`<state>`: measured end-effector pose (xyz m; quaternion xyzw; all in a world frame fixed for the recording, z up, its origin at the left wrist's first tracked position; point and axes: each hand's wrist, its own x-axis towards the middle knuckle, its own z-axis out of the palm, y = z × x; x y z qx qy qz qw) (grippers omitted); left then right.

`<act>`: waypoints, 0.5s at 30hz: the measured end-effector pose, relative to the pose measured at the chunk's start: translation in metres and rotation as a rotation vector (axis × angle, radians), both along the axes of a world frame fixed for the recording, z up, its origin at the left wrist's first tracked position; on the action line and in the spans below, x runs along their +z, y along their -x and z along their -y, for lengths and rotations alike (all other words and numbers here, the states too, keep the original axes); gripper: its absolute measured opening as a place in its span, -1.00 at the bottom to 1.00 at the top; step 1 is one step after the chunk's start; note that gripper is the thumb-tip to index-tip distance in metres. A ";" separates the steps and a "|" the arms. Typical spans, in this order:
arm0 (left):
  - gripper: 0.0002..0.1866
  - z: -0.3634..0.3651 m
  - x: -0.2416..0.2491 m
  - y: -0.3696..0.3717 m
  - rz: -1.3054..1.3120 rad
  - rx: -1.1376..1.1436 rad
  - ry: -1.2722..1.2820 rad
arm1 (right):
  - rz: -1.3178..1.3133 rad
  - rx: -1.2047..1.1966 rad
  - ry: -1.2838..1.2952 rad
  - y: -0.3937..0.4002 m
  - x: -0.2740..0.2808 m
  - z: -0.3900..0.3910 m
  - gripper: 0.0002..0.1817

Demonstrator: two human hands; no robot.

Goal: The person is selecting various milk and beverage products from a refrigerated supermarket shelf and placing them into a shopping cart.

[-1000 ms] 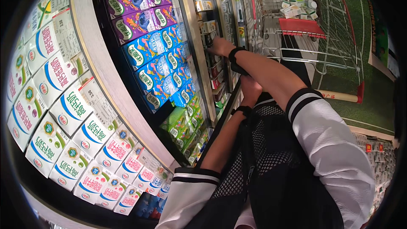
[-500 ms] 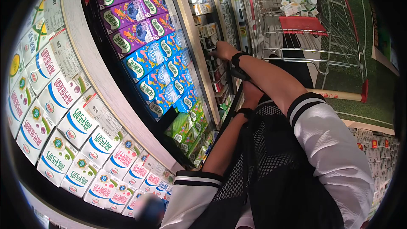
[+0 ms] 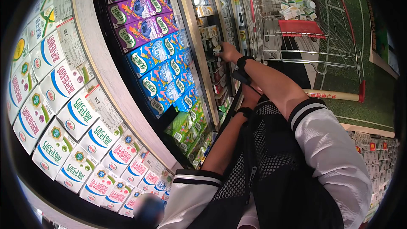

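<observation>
My right hand (image 3: 229, 52) reaches to the shelf of small cartons (image 3: 209, 32), with its fingers bent at a dark gap between them. A small dark-and-light item is at the fingertips, too small to make out. A black band (image 3: 242, 61) goes round that wrist. My left hand (image 3: 250, 96) is lower, beside the same shelf and partly behind my right forearm. Its fingers are hidden, so what it touches does not show.
A wire shopping cart (image 3: 311, 59) stands to the right, with several small cartons and bottles (image 3: 299, 7) inside. Stacked purple drink packs (image 3: 142, 13), blue packs (image 3: 163, 72) and green packs (image 3: 190, 129) fill the shelf left of my hands. White milk cartons (image 3: 76, 116) line the far left.
The view has shifted slightly, with the left shelves sliding rightward. My right hand stays at the same carton shelf, its fingers now slightly drawn back. My left hand has barely moved.
</observation>
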<state>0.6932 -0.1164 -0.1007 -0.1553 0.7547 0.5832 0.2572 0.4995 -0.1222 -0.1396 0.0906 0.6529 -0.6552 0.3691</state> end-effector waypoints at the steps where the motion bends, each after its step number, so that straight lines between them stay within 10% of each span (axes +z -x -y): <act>1: -0.55 0.002 -0.005 -0.003 -0.003 0.001 -0.001 | 0.036 -0.114 0.024 -0.001 0.003 0.001 -0.44; 4: -0.56 0.001 0.005 0.003 0.091 0.083 -0.034 | 0.134 -0.054 0.049 0.007 0.025 -0.012 -0.43; 7: -0.67 0.001 0.014 0.001 -0.138 -0.306 0.255 | 0.085 -0.031 -0.026 0.008 0.048 -0.020 -0.58; 10: -0.67 -0.005 0.015 0.004 0.182 0.336 -0.435 | 0.155 -0.089 0.035 0.010 0.060 -0.024 -0.58; 13: -0.62 -0.009 0.025 0.009 -0.045 -0.012 0.053 | 0.212 -0.141 0.094 0.009 0.073 -0.030 -0.60; 15: -0.53 0.014 -0.030 -0.015 0.286 0.795 -0.891 | 0.200 -0.128 0.115 0.006 0.075 -0.034 -0.61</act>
